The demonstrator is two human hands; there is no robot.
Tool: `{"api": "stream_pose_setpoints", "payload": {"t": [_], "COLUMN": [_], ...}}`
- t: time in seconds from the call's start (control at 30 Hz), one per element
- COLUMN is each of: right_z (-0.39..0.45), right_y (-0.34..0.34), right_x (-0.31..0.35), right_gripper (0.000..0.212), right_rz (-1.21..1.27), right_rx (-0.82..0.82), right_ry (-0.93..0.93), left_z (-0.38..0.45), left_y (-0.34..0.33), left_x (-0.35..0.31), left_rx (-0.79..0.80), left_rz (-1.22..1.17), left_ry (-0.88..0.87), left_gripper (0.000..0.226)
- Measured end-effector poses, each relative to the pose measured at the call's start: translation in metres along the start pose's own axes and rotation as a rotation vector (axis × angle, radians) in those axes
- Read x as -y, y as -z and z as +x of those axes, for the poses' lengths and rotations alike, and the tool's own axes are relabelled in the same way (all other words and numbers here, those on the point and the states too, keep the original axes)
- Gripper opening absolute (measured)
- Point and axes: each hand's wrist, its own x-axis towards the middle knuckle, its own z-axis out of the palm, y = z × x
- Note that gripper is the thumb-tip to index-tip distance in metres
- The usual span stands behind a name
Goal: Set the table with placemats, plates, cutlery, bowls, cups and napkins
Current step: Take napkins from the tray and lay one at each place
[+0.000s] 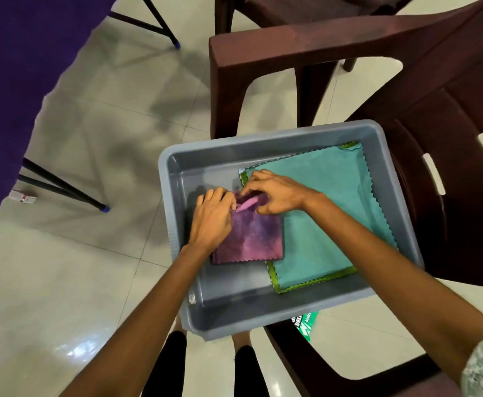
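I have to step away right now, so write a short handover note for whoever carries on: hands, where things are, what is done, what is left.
Left hand: grip pinches the top edge of the purple cloth.
Right hand: fingers curled on the same top edge, lifting a fold.
The purple cloth lies in the grey tub, partly over the teal cloth, with a green cloth beneath. The tub sits on a brown chair.
Done: nothing visibly laid out; the purple-covered table shows nothing in view.
Left: take the cloths out and set everything.
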Motion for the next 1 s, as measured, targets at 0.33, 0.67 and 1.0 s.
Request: {"api": "stream_pose_setpoints", "payload": {"t": [0.33,0.67,1.0], "right_z": [-0.014,-0.014,-0.044], "right_y": [0.017,-0.01,-0.072], "right_x": [-0.032,-0.039,0.004], "right_gripper": [0.041,0.019,0.032], "right_rz": [-0.095,0.416,0.79], "right_rx": [0.172,-0.179,-0.484], "right_ry": [-0.181,-0.445,-0.78], "left_z": [0.012,0.029,0.008], "left_y": [0.015,0.019,-0.002], "left_x": [0.0,0.001,-0.008], "left_rx": [0.231,0.211,0.005], "left_rz": [-0.351,-0.406,-0.012], "left_ry": [0.162,0.426,0.334], "left_gripper": [0.028,0.032,0.057]}}
